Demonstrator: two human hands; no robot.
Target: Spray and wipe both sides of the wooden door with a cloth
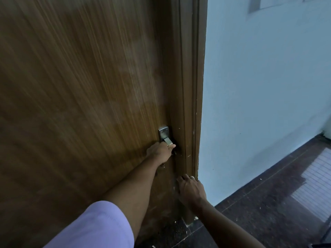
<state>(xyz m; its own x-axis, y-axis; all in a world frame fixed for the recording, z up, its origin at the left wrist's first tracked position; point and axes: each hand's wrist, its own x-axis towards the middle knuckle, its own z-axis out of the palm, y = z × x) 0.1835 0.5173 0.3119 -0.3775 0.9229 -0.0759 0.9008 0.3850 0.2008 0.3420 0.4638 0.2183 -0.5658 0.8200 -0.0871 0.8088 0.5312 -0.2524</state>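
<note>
A dark brown door frame (189, 86) runs from top to bottom, its paint chipped in small white flecks along the lower part. Just right of it stands a pale blue wall (259, 86), with 2 lighter rectangles (279, 1) fixed near the top edge (cut off, so what they are is unclear). Below, a dark speckled stone floor (259, 212) meets the wall. A pale ribbed mat (318, 185) lies on it at far right, and light crumbs (179, 228) are scattered near the foot of the frame.
</note>
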